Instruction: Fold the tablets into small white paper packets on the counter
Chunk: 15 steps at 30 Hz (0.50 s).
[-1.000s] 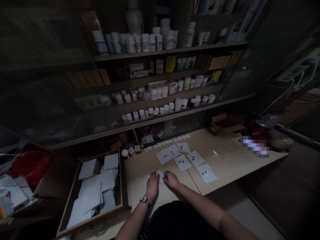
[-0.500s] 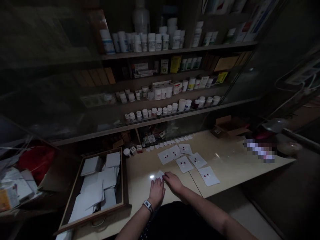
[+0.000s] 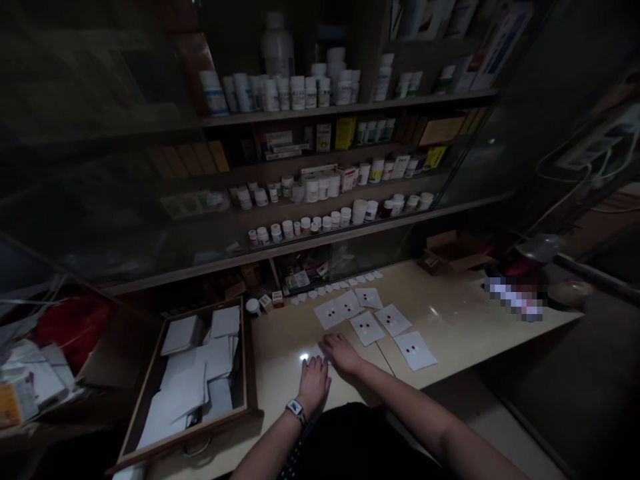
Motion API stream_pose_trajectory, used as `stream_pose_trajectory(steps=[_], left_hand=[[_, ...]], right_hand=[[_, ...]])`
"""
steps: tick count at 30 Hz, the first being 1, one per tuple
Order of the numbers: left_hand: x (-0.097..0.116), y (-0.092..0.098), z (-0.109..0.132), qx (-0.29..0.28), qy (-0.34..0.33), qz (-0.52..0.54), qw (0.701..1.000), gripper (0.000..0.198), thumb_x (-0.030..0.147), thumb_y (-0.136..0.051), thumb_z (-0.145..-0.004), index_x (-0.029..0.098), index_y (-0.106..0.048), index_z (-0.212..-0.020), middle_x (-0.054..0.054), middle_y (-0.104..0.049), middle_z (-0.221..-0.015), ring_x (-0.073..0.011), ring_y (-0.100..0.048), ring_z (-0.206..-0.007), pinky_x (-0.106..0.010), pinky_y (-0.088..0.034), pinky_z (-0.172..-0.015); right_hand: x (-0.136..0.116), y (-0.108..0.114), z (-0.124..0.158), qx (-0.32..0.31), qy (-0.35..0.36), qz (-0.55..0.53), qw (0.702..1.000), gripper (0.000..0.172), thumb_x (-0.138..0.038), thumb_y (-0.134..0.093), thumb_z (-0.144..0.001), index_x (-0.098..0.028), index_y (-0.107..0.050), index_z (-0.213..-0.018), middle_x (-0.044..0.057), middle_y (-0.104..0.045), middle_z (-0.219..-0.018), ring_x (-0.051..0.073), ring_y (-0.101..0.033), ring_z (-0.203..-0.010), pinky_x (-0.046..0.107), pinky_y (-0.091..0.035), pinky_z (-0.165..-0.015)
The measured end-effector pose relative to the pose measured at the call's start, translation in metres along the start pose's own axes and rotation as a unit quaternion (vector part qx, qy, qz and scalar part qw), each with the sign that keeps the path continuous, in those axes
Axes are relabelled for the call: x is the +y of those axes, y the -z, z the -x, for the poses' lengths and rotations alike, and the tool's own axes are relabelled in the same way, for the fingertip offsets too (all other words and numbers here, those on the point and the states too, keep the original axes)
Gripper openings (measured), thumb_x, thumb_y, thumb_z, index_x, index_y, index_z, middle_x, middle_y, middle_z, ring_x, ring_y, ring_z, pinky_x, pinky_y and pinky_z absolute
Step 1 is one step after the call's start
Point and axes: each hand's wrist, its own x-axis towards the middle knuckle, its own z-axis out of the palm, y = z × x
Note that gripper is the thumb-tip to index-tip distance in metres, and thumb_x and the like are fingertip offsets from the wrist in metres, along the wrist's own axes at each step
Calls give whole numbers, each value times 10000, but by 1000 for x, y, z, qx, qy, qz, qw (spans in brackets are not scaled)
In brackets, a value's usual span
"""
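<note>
A small sheet of white paper point(image 3: 315, 352) lies on the counter under both my hands, mostly covered by them. My left hand point(image 3: 314, 383), with a watch on its wrist, has its fingers curled down on the near side of the paper. From the right, my right hand point(image 3: 341, 352) grips the paper's far right edge, its fingertips close to those of the left. Beyond them, several flat white paper squares point(image 3: 367, 335) are spread out, each with dark red pills point(image 3: 364, 326) on it. Behind these runs a row of small white paper pieces point(image 3: 336, 287).
An open drawer point(image 3: 253, 400) at the left holds stacks of white paper point(image 3: 187, 373). Shelves of medicine bottles point(image 3: 297, 93) and boxes rise behind the counter point(image 3: 450, 313). A cardboard box point(image 3: 440, 263) stands at the back right. Small boxes point(image 3: 277, 299) sit beside the drawer.
My right hand has shifted slightly up and left over the paper, covering more of it. My left hand stays almost in place. The view has turned slightly.
</note>
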Motion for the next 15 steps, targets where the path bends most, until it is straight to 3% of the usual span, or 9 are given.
stream_pose_trajectory(steps=[3, 8, 11, 15], left_hand=[[0, 3, 0, -6, 2, 7, 1000, 485, 290, -423, -918, 156, -470, -1383, -177, -513, -1351, -330, -429, -1252, -553, -238, -1095], [-2, 4, -1, -5, -7, 11, 1000, 472, 298, -430, -922, 148, -488, -1366, -183, -529, -1327, -326, -447, -1241, -562, -238, -1097], [-3, 6, -2, -4, -13, 5, 1000, 454, 308, -420, -931, 142, -508, -1344, -190, -536, -1320, -325, -449, -1245, -580, -218, -1102], [-9, 12, -3, -6, -24, -7, 1000, 418, 319, -400, -939, 138, -554, -1283, -194, -490, -1376, -321, -384, -1315, -598, -172, -1116]], right_hand=[[6, -3, 7, -23, 40, 5, 999, 389, -210, -456, -931, -241, -549, -1308, 135, -498, -1396, 289, -429, -1264, 485, -264, -1054], [11, -2, 5, -23, 1, -12, 1000, 416, -192, -481, -916, -233, -548, -1324, 133, -399, -1492, 294, -362, -1347, 486, -272, -1072], [12, 0, -2, -5, -7, -28, 1000, 341, -214, -467, -931, -214, -624, -1233, 116, -435, -1473, 279, -376, -1348, 469, -276, -1092], [11, 3, 1, -7, 1, -38, 999, 375, -196, -356, -960, -156, -631, -1212, 142, -510, -1404, 273, -409, -1329, 475, -310, -1081]])
